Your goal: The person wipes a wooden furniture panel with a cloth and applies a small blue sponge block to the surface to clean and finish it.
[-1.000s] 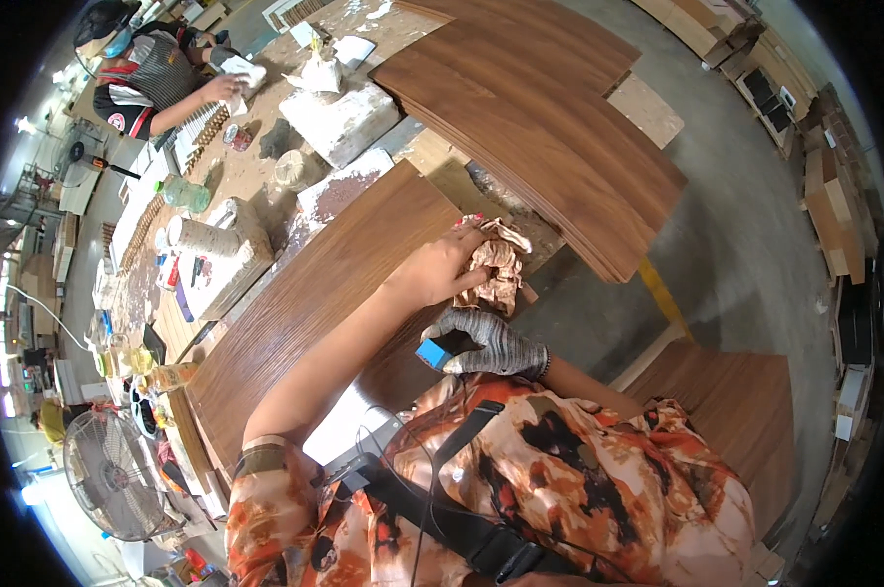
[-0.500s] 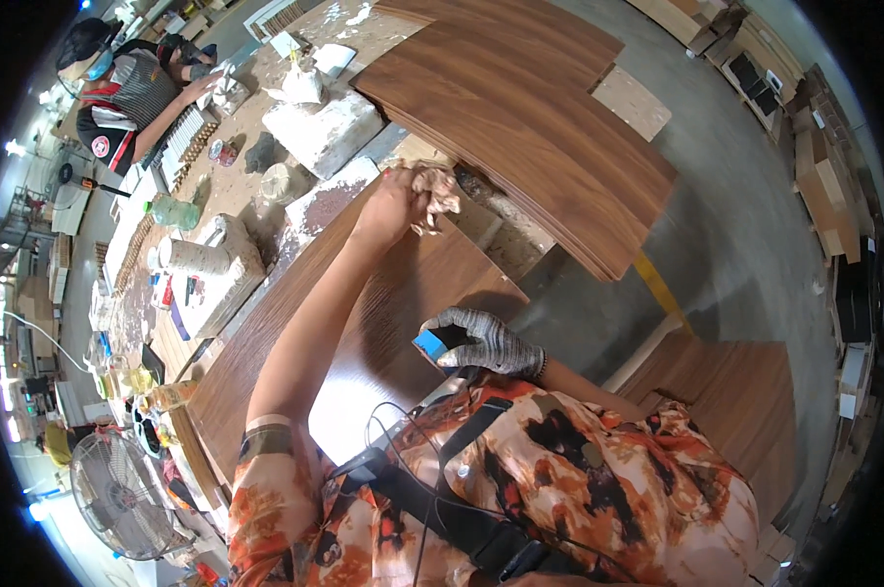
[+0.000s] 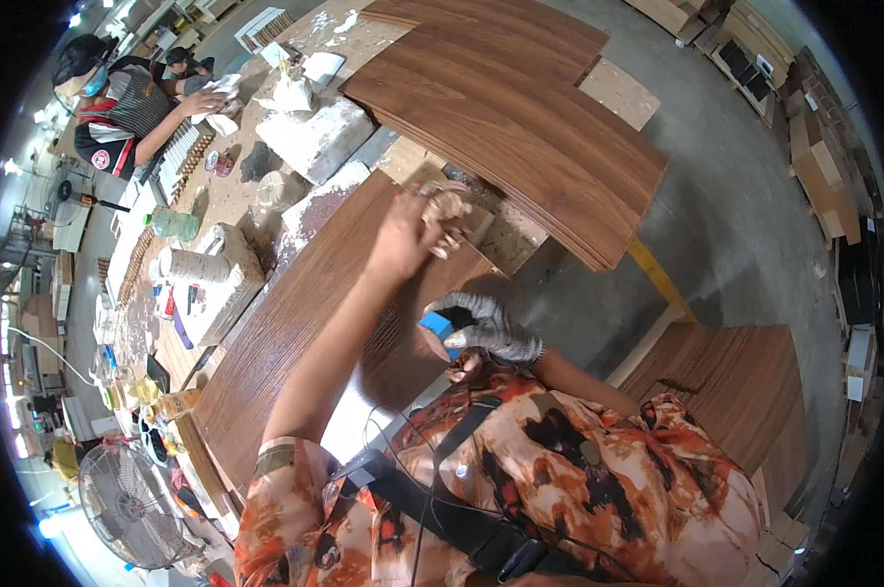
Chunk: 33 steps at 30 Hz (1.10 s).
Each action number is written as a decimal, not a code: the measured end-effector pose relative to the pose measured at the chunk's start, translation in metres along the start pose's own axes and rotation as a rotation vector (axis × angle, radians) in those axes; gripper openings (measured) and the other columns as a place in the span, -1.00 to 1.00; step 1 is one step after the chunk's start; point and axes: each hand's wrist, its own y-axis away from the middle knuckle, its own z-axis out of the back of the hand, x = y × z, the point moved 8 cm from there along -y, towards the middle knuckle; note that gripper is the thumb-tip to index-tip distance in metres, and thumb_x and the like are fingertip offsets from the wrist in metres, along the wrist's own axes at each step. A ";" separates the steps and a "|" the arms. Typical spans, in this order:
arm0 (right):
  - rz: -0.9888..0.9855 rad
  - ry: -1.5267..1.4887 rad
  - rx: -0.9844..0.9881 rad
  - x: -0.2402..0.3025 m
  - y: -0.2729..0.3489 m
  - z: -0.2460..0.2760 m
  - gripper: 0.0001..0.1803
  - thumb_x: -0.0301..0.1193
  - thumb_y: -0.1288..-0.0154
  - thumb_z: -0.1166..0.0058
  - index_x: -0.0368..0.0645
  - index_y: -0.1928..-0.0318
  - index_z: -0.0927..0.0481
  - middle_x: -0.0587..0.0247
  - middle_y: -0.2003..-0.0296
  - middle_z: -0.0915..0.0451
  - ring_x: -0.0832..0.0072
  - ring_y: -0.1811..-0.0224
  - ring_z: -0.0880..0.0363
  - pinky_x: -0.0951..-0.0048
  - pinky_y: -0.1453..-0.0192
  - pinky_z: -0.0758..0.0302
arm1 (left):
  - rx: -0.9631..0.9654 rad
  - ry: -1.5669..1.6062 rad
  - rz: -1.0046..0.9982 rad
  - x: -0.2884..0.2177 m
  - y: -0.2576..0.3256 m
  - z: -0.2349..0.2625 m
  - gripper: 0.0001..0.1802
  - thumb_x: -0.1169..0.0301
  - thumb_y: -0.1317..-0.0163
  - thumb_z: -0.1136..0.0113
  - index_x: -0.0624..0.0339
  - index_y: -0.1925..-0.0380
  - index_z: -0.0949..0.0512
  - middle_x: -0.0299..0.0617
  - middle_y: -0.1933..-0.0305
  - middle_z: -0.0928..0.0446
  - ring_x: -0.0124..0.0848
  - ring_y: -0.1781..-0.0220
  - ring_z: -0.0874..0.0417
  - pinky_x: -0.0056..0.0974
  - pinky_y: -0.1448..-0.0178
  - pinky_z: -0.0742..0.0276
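My bare left hand [image 3: 401,235] is closed on a crumpled beige rag [image 3: 446,207] near the far end of a brown wood-grain board [image 3: 305,284]. Whether the rag touches the board, I cannot tell. Close to my body, over the board's near right edge, my right hand [image 3: 501,335] wears a striped grey knit glove. Its fingers are wrapped round a small block [image 3: 434,322] with a blue face; the rest of the block is partly hidden by the glove.
Stacked brown panels [image 3: 520,127] lie ahead to the right, with more panels [image 3: 730,391] at lower right. A white-stained block [image 3: 315,132], a green-tinted bottle [image 3: 175,226] and a fan [image 3: 134,504] are leftward. A co-worker [image 3: 119,108] handles white cloth at far left.
My left hand and the rag have moved slightly right and toward me. My right hand has turned a little, showing more of the blue block. The co-worker's hand and cloth have shifted.
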 end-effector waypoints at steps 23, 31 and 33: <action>0.362 -0.162 -0.474 0.097 0.107 0.107 -0.27 -0.31 -0.14 -0.35 -0.30 -0.33 -0.50 0.13 -0.16 -0.63 0.26 -0.22 -0.61 0.20 -0.41 -0.49 | 0.065 -0.085 -0.170 -0.145 0.069 -0.066 -0.36 0.35 -0.37 -0.23 0.18 -0.44 -0.37 0.19 -0.34 -0.50 0.10 -0.33 -0.59 -0.05 -0.38 -0.58; 0.427 -0.155 -0.482 0.106 0.103 0.114 -0.24 -0.26 -0.20 -0.31 -0.25 -0.39 -0.43 0.10 -0.19 -0.56 0.21 -0.27 -0.54 0.10 -0.46 -0.44 | -0.001 0.090 -0.323 -0.161 0.073 -0.026 -0.45 0.56 -0.30 -0.09 0.18 -0.32 -0.46 0.06 -0.15 -0.58 0.02 -0.18 -0.65 0.00 -0.31 -0.58; 0.439 -0.151 -0.514 0.100 0.110 0.125 -0.24 -0.26 -0.19 -0.32 -0.25 -0.38 -0.43 0.10 -0.19 -0.56 0.20 -0.26 -0.55 0.10 -0.45 -0.44 | -0.132 0.070 -0.271 -0.139 0.064 -0.001 -0.51 0.54 -0.30 -0.11 0.22 -0.27 -0.49 0.05 -0.14 -0.58 0.03 -0.23 -0.62 -0.01 -0.33 -0.57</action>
